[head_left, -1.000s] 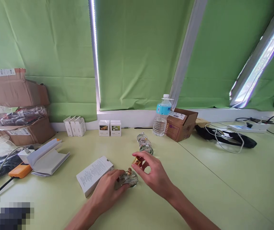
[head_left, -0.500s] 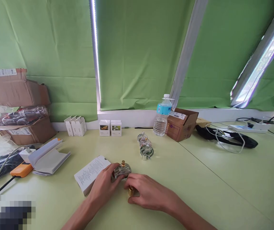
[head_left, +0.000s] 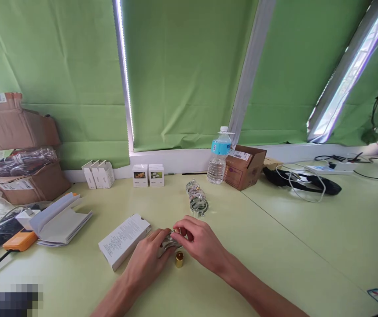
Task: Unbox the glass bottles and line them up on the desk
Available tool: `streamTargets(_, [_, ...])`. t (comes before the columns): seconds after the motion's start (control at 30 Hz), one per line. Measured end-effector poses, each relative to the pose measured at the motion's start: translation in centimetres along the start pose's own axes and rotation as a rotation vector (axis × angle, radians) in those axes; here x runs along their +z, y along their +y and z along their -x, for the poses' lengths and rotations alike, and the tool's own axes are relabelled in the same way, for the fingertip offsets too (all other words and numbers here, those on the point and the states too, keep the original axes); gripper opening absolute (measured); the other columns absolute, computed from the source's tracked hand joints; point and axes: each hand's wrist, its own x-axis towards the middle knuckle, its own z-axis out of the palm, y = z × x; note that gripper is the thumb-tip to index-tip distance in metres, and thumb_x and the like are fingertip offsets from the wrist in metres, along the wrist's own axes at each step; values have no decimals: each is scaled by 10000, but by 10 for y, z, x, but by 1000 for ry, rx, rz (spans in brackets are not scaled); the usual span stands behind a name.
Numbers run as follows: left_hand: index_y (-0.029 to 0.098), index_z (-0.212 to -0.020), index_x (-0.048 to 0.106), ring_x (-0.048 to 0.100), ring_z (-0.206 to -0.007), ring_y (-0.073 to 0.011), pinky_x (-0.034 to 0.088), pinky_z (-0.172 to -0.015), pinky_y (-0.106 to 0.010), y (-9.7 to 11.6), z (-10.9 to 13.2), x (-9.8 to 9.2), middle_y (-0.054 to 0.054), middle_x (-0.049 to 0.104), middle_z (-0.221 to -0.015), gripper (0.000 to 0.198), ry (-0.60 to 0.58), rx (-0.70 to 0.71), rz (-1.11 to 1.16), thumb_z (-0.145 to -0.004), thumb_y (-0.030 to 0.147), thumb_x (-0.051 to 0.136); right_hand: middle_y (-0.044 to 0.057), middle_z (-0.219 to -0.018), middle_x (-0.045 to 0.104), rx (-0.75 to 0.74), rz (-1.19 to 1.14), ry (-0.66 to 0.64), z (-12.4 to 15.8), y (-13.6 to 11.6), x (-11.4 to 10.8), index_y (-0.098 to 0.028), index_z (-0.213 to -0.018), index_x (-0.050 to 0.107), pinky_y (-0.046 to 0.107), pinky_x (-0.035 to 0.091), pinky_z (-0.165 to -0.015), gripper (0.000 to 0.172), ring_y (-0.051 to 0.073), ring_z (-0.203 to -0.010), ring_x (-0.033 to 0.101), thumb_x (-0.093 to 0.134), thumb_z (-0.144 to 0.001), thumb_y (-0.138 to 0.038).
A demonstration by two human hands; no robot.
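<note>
Released from my right hand [head_left: 200,240], the gold cap [head_left: 179,259] now stands well in from the table's [head_left: 274,264] far edge, near my left hand [head_left: 149,255], which clasps the glass bottle [head_left: 169,241]. Right fingers bunch at its top; whether pinching, I can't tell.

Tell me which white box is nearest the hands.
The white box lying flat beside the left hand; the other white boxes stand upright, farther back.
</note>
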Motion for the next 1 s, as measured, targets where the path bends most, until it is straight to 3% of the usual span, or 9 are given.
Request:
streamTargets(0.3, [262, -1162, 568, 618, -835, -196, 463, -692, -278, -7, -1, 3, -28, 674, -964, 280, 36, -53, -1, -903, 358, 527, 33, -864, 607, -16, -37, 63, -4, -1, -17, -210, -977, 614, 261, 455, -616, 166, 141, -672, 547, 460, -947, -264])
streamTargets(0.47, [252, -1195, 570, 624, -906, -215, 488, -739, -309, -9, -2, 3, -50, 678, -1042, 342, 70, -98, 29, -889, 401, 537, 3, -769, 620, 47, 135, -172, -1, 7, -30, -211, -855, 620, 257, 403, -590, 133, 150, -661, 551, 492, -892, -211])
streamTargets(0.63, [235, -1202, 558, 617, -965, -235, 494, -774, -338, -8, -2, 1, -67, 663, -1082, 333, 63, -96, 21, -886, 334, 523, -11, -716, 633, 49, 235, -357, 9, 14, -19, -211, -756, 613, 235, 332, -540, 106, 151, -631, 568, 550, -785, -130])
streamTargets(0.8, [234, -1215, 534, 592, -1003, -230, 481, -805, -339, -7, -2, 0, -69, 639, -1127, 330, 42, -103, 33, -895, 307, 507, -8, -721, 646, 28, 200, -415, 14, 16, -12, -208, -759, 633, 225, 321, -522, 98, 152, -617, 581, 583, -745, -125])
streamTargets(0.93, [234, -1222, 527, 591, -952, -211, 475, -800, -329, -8, -1, 0, -62, 634, -1111, 336, 47, -110, 48, -897, 318, 511, -3, -724, 647, 111, 153, -405, 11, 19, -27, -213, -804, 651, 229, 354, -538, 54, 165, -650, 591, 602, -790, -232])
streamTargets(1.0, [238, -1223, 524, 595, -887, -193, 477, -773, -319, -8, -1, 0, -55, 634, -1090, 333, 50, -111, 61, -899, 316, 509, 15, -762, 654, 154, 166, -356, 8, 19, -34, -206, -804, 648, 244, 384, -585, 120, 175, -699, 598, 557, -844, -273])
